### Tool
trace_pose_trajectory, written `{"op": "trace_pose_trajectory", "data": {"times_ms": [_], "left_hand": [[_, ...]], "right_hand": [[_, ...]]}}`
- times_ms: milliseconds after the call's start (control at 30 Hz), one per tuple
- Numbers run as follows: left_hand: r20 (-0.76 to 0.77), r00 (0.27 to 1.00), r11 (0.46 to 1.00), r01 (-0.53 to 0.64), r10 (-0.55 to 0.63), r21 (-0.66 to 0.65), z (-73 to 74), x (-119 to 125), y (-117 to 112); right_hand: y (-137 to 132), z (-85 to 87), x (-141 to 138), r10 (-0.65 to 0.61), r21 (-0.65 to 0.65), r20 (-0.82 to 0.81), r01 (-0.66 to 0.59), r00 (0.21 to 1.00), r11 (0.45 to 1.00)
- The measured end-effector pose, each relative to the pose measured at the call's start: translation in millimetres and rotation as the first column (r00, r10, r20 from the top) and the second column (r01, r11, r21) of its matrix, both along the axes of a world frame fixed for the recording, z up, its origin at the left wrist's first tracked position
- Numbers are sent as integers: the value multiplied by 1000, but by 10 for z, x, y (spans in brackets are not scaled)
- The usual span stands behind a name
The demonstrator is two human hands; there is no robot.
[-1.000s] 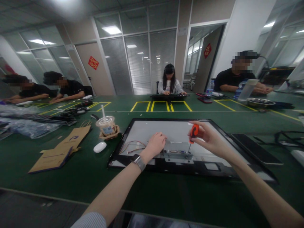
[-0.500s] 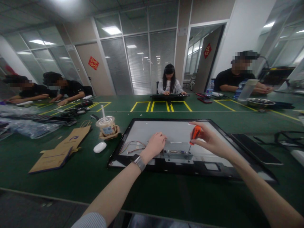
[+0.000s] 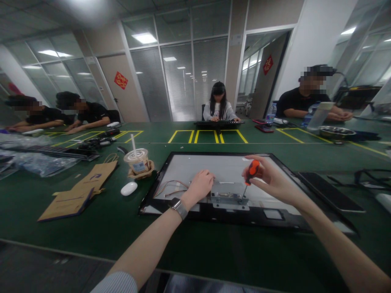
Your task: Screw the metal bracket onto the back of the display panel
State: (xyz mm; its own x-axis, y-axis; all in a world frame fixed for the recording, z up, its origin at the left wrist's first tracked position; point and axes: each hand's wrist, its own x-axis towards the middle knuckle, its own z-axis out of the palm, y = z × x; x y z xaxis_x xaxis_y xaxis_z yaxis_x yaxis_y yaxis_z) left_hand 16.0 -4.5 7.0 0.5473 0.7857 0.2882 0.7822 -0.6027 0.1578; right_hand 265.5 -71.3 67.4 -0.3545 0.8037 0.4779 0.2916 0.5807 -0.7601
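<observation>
A flat monitor panel [image 3: 183, 162] lies back-up on the green table, black frame around a grey metal back. A small metal circuit bracket [image 3: 229, 197] sits near its front edge, with thin coloured wires [image 3: 169, 189] running left. My left hand [image 3: 200, 186] rests curled on the bracket's left end, a watch on its wrist. My right hand [image 3: 271, 179] is closed round an orange-handled screwdriver [image 3: 251, 173], whose tip stands on the bracket's right end.
Left of the panel are a white mouse [image 3: 128, 188], an iced drink cup with straw [image 3: 136, 160] and brown paper bags [image 3: 77, 191]. A black flat part [image 3: 330, 190] lies to the right. Several other people sit at the far side and the sides.
The screwdriver handle has tilted and turned slightly in my right hand. My left hand has stayed on the bracket.
</observation>
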Motion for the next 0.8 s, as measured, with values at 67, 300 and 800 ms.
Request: {"op": "trace_pose_trajectory", "data": {"times_ms": [67,300,800], "left_hand": [[2,1000,1000,-2,2,-6,4,0,-1],[-9,1000,1000,2,-2,-14,28,-3,-15],[-19,1000,1000,-1,1,6,20,6,-10]], "right_hand": [[0,2,7,6,6,-12,-6,1000,1000],[31,-17,36,-2,-8,-169,0,986,1000],[-50,-395,-526,-188,50,-269,208,945,977]]}}
